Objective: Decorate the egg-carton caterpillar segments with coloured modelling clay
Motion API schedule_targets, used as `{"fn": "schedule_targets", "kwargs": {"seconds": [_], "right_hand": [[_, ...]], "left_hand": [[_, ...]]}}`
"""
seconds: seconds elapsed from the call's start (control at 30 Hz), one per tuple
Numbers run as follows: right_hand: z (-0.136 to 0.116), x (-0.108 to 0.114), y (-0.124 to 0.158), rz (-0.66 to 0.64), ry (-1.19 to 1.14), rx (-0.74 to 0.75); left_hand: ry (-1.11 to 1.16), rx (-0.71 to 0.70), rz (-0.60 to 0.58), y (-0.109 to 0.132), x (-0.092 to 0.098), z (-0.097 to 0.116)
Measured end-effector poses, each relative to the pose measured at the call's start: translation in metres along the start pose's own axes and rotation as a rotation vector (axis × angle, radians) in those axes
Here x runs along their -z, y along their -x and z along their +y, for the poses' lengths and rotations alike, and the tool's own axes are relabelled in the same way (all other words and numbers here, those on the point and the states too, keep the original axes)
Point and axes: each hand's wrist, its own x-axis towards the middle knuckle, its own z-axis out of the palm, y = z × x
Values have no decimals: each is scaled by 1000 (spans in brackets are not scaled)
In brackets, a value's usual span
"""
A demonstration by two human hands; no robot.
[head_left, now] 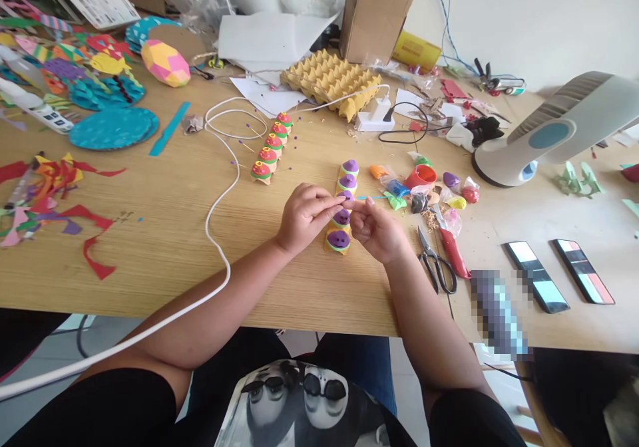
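The biggest thing is the wood table [164, 201]. Next is a white fan [544, 131] w/ a blue oval on it, at the R side. A brown box [374, 21] stands at the back, & a yellow egg tray [327, 81] lies just in front of it.

Then the 2 hands, close together over the table. L hand [309, 217]: thumb & fingers pinched narrow. R hand [378, 231]: pointing finger straight out to meet the L tips, other fingers curled in. The tips are tiny from here, so I can't tell if there's a bit of something b/w them.

The purple-top row [342, 218] of egg cups sits on the table b/w the hands, partly hidden by the fingers. Its nearest cup has dark dots & a line like a face. A red-top row [273, 142] is farther back, to the L.

On the R are 2 phones [536, 276] side by side. Black-handled scissors [436, 264] lie near the R arm, next to a red-handled knife [454, 253]. Past the R hand are a red tub [421, 176] & small lumps, incl. a purple lump [450, 179]. Last, a thin blue stick [372, 197] shows just beyond the R hand.
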Motion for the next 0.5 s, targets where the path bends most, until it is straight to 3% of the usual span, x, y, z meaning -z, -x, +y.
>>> {"fn": "schedule_targets", "kwargs": {"seconds": [0.5], "right_hand": [[1, 1, 4, -43, 31, 29]], "left_hand": [[-15, -27, 13, -2, 3, 1]]}}
